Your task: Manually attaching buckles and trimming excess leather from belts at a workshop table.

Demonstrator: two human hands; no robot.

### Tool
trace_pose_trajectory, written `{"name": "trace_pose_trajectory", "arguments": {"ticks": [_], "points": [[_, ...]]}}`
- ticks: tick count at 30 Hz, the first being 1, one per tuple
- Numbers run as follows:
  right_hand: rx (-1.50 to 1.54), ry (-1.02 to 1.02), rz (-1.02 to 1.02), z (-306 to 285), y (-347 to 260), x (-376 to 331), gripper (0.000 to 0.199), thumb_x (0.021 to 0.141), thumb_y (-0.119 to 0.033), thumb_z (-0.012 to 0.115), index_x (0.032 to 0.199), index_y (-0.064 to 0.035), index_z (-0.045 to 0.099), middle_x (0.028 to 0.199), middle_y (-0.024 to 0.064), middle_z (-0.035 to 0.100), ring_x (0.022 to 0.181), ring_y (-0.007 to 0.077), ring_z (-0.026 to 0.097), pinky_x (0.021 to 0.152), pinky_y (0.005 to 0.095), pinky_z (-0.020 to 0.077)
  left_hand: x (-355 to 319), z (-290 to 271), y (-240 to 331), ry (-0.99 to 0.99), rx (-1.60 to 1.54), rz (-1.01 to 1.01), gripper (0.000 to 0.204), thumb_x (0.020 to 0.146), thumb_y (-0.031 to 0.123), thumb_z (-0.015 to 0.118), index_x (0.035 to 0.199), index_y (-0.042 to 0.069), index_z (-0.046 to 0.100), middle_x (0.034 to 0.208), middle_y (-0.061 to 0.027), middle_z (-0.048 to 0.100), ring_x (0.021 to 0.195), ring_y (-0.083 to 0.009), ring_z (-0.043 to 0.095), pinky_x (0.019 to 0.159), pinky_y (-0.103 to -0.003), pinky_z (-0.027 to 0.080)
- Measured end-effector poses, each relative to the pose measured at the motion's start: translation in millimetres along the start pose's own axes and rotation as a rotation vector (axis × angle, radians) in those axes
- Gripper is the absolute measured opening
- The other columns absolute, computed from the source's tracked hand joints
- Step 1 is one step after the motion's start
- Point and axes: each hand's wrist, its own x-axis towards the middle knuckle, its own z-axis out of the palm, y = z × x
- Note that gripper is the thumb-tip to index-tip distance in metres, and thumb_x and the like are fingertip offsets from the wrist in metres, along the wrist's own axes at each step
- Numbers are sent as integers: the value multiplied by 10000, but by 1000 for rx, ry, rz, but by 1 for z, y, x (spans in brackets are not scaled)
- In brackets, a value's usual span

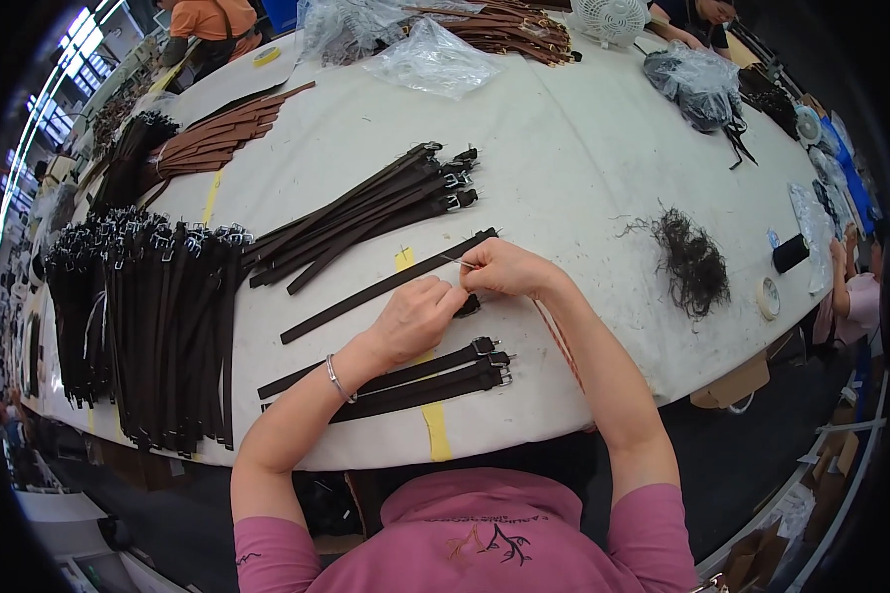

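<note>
Over the middle of the white table, my two hands meet. My left hand (420, 314) is closed around the end of a black strap (468, 306), most of which the hand hides. My right hand (507, 269) is closed on a thin pointed metal tool (459, 261), its tip showing past the fingers. A reddish cord (561, 344) hangs down beside the right forearm. Just beyond the hands lies a single black strap (366, 296), set at a slant. Nearer to me, below my left forearm, rest several black buckled straps (435, 385).
Many black buckled straps (168, 326) are stacked at the left, with another bundle (376, 212) farther back. Brown straps (218, 133) lie beyond. At the right are a tangle of dark threads (694, 262), a black thread spool (789, 254) and a tape roll (767, 297). Other people work around the table.
</note>
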Motion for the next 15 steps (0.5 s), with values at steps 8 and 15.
{"name": "trace_pose_trajectory", "arguments": {"ticks": [8, 15], "points": [[-92, -62, 62, 2, -12, 21, 92, 697, -75, 545, 663, -3, 593, 547, 11, 511, 470, 82, 432, 416, 253, 332, 12, -3, 2, -190, -25, -95, 198, 743, 28, 529, 940, 49, 530, 706, -103, 571, 659, -276, 575, 584, -357, 462], [-227, 312, -62, 5, -19, -14, 266, 800, -259, 561, 788, 6, 558, 613, 74, 538, 537, 167, 476, 528, 295, 392, 23, -2, 2, -270, -202, -365, 93, 812, 113, 550, 876, 54, 582, 713, -132, 616, 672, -317, 593, 608, -395, 466]]}}
